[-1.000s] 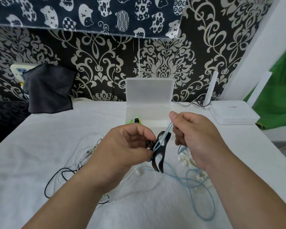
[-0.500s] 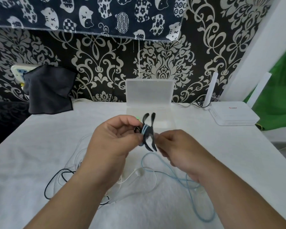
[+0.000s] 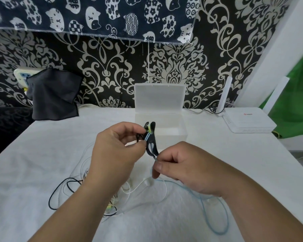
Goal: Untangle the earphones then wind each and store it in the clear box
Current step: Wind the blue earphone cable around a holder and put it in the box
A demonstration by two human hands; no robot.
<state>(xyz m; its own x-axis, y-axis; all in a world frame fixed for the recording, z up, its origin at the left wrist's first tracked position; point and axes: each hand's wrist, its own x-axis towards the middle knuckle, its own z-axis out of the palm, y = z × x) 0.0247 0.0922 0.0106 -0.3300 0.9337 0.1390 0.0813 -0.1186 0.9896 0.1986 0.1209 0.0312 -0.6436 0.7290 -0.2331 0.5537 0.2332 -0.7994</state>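
Observation:
My left hand pinches a black cord winder upright above the table, with several turns of light blue cable round its middle. My right hand pinches the light blue earphone cable just below the winder; the rest of that cable trails in loops on the cloth to the lower right. The clear box stands open behind the winder, its lid raised against the wall. A tangle of white earphones and a black cable lies under my left wrist.
A white cloth covers the table. A white router sits at the back right, and a dark grey cloth hangs over a power strip at the back left. Patterned wallpaper closes off the back.
The right hand has come down from above the winder to below it, laying more blue cable round it. The left hand has lifted the winder and turned it upright.

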